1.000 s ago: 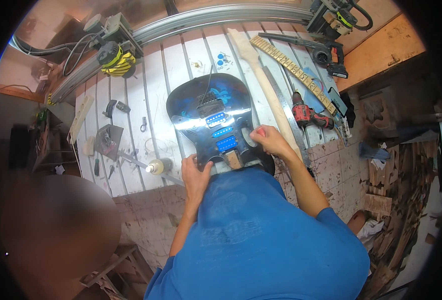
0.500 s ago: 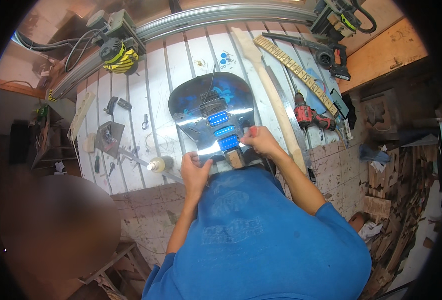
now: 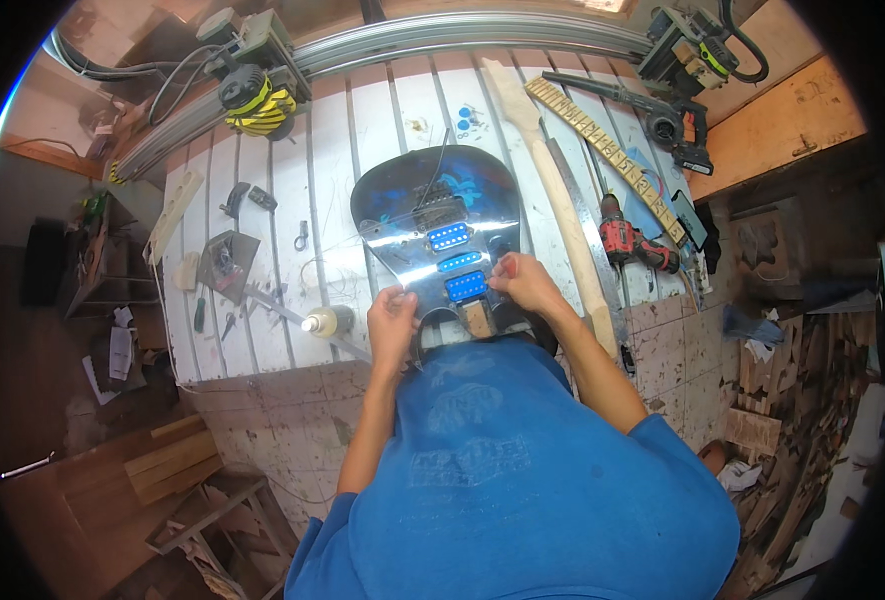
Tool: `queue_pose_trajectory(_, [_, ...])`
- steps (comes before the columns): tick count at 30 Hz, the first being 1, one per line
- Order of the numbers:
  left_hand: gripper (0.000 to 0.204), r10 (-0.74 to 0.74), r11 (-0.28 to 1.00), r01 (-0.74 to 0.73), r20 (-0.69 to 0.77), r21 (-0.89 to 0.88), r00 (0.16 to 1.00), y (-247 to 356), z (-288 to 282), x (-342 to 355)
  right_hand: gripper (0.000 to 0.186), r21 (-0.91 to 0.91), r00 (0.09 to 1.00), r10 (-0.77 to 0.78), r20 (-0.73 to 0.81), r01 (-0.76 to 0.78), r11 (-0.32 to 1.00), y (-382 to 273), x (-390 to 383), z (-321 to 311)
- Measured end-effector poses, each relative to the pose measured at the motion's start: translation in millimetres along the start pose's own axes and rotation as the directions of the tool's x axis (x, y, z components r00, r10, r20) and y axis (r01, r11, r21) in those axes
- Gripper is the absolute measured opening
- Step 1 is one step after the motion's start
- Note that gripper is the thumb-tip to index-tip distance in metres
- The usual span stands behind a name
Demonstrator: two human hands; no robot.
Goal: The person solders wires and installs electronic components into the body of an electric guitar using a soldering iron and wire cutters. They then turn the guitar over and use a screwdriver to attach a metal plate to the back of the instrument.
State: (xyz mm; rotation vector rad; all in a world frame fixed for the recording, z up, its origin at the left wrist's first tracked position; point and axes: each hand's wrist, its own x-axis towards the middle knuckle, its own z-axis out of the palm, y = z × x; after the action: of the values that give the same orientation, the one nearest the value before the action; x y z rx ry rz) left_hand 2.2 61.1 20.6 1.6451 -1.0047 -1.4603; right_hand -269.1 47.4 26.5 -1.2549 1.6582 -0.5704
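Note:
A dark blue and black electric guitar body [image 3: 383,190] lies on the slatted table in front of me. Along its middle sit blue pickups [image 3: 460,262] in a shiny, reflective pickguard [image 3: 400,251], with a bridge above them. At the body's lower left edge my left hand [image 3: 393,322] has its fingers drawn together; what they pinch is too small to make out. Beside the lowest pickup, my right hand [image 3: 525,283] is closed at the pickguard's right side, with a small red thing [image 3: 511,266] showing at its fingers.
To the right lie an unfinished wooden neck [image 3: 561,205], a fretboard [image 3: 603,145], a red drill [image 3: 625,238] and a cordless blower [image 3: 668,125]. At left are a bottle [image 3: 329,321] and a tray of small parts [image 3: 229,265]. A machine rail [image 3: 473,28] spans the back.
The view has shifted, so the table sits slightly further right. My left fingers have drawn closer together at the body's edge. A person at lower left is out of view now.

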Motion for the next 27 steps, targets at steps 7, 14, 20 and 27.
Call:
queue_pose_trajectory(7, [0.026, 0.012, 0.998, -0.011, 0.015, -0.066, 1.000, -6.8, -0.9, 5.5, 0.018, 0.213, 0.990, -0.020, 0.140, -0.011, 0.977, -29.3, -14.4, -23.5])
queue_pose_trajectory(14, [0.023, 0.052, 0.999, -0.052, 0.020, 0.016, 0.998, -6.4, 4.2, -3.8, 0.016, 0.208, 0.989, 0.089, 0.120, -0.112, 0.972, -17.2, -22.4, -22.7])
queue_pose_trajectory(20, [0.026, 0.085, 0.988, -0.078, -0.048, 0.134, 0.995, -8.3, -0.5, 3.8, 0.016, 0.223, 0.999, -0.022, 0.043, 0.012, 0.975, -8.0, 0.6, -8.4])
queue_pose_trajectory(27, [0.027, 0.095, 0.950, -0.054, -0.118, 0.309, 0.988, 6.3, -1.7, 0.6, 0.027, -0.188, 0.999, -0.008, -0.049, -0.001, 0.982, -18.9, 0.0, -2.0])
